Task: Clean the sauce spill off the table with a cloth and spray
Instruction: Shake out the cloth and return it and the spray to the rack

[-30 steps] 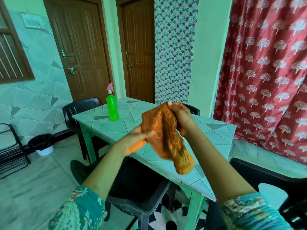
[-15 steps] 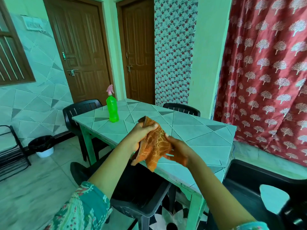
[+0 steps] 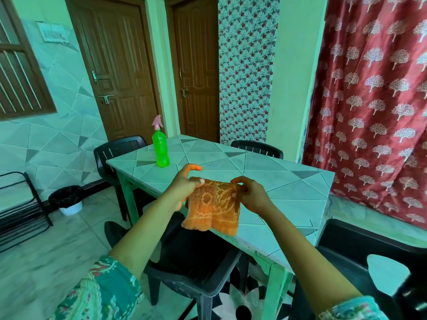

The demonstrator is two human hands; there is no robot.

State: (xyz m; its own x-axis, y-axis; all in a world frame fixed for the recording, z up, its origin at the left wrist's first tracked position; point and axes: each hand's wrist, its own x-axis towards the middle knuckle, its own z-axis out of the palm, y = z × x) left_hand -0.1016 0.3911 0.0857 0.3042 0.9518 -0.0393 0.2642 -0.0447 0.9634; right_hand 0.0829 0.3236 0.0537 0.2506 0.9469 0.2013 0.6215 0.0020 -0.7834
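Above the table [image 3: 288, 199] edge, left hand [image 3: 184, 188] and right hand [image 3: 253, 195] pinch the orange cloth's [image 3: 212, 206] top corners; spray bottle [image 3: 160, 148] upright behind.

Far wall: I note a left door [image 3: 120, 72] and a right door [image 3: 196, 72], both brown wood, both closed. A floral panel [image 3: 246, 70] hangs right of them. A red curtain [image 3: 374, 100] with a white tree print covers the right side.

Far left: a brown-framed window [image 3: 20, 72] sits above a grey tiled wall [image 3: 46, 139]. Below it stand a black wire rack [image 3: 20, 211] and a white bin [image 3: 67, 199] with a black liner.

Black plastic seating: far-left chair [image 3: 117, 151], far chair [image 3: 256, 147], near chair [image 3: 196, 269], right chair [image 3: 369, 245]. A black-and-white flower mat [image 3: 233, 303] lies beneath the near chair.
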